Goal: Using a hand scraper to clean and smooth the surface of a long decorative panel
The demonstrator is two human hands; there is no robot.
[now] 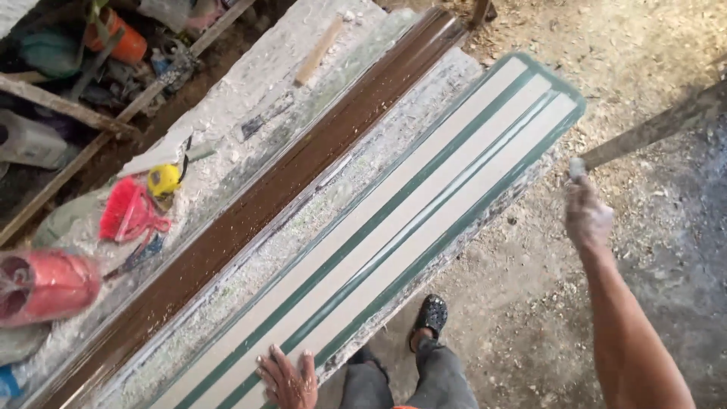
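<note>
Pressing flat with fingers apart, the left hand (288, 379) steadies the long green-and-white board (401, 242) lying on the desk (250, 98). The right hand (587, 216), fingers closed on a small white piece (577, 168), hangs right, off the board.

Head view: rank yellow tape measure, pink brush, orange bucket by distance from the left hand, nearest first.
From the left hand, flat on the green-and-white moulding:
1. Pink brush, up-left on the bench.
2. Yellow tape measure, just beyond the brush.
3. Orange bucket, far top-left corner.
</note>
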